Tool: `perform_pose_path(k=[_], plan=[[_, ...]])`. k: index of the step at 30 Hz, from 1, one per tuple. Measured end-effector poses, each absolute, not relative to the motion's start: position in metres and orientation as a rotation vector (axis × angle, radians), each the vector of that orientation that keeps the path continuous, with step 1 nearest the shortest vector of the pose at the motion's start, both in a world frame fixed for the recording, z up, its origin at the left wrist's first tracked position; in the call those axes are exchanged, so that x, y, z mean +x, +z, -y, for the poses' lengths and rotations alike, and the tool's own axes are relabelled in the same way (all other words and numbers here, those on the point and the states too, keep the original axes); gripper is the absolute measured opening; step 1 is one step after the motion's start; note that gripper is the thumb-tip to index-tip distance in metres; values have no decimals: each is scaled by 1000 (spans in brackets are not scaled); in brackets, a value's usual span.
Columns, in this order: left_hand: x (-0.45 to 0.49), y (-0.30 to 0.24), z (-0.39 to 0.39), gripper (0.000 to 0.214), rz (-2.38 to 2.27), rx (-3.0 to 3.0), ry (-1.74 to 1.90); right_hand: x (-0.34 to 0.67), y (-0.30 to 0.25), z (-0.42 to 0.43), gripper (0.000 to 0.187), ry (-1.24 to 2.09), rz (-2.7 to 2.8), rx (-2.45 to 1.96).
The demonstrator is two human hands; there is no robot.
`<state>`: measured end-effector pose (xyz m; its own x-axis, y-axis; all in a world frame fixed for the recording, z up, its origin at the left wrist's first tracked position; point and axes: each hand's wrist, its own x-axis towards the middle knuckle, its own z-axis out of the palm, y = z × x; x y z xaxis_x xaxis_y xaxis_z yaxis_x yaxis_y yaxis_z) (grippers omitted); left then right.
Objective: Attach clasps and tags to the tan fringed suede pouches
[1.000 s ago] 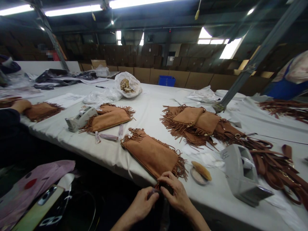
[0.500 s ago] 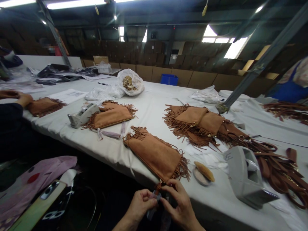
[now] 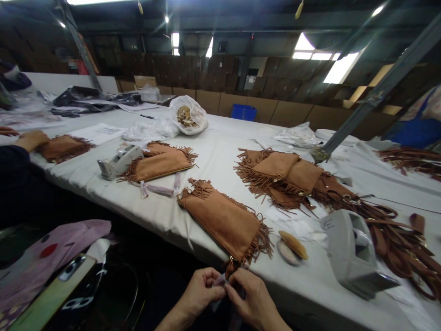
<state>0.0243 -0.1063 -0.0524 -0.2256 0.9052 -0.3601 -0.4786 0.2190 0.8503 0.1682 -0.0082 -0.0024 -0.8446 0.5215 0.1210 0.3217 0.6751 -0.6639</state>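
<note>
A long white-clothed desk [image 3: 213, 156] crosses a dim warehouse. At its near edge, 6 o'clock, a tan fringed pouch [image 3: 223, 220] lies flat, its zipper tassel [image 3: 231, 265] hanging over. Just below, the left hand [image 3: 200, 292] and right hand [image 3: 253, 301] meet, both closed, pinching a pale strip [image 3: 219, 279] against the tassel. A grey tape dispenser [image 3: 351, 253] sits at the pouch's 3 o'clock, and a pile of pouches [image 3: 285, 174] at 1 o'clock.

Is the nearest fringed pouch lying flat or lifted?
Flat: the pouch rests on the table; left hand and right hand pinch a pale strip at its near corner.
</note>
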Motion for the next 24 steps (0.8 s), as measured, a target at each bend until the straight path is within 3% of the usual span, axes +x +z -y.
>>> perform_pose_path(k=[4,9,16,21,24], plan=[[22,-49,106,30,-1263,582,1343,165,-1,12,17,1154,2499,-751],[20,-42,104,27,-1357,635,1298,162,1,13,22,1148,2351,-757],[22,-49,104,34,-1336,572,1334,167,-2,4,24,922,2158,-846],[22,-48,101,49,-1229,507,1368,165,-1,-13,23,571,2278,-666],[21,-46,96,53,-1211,491,1361,161,-3,-19,25,526,2377,-635]])
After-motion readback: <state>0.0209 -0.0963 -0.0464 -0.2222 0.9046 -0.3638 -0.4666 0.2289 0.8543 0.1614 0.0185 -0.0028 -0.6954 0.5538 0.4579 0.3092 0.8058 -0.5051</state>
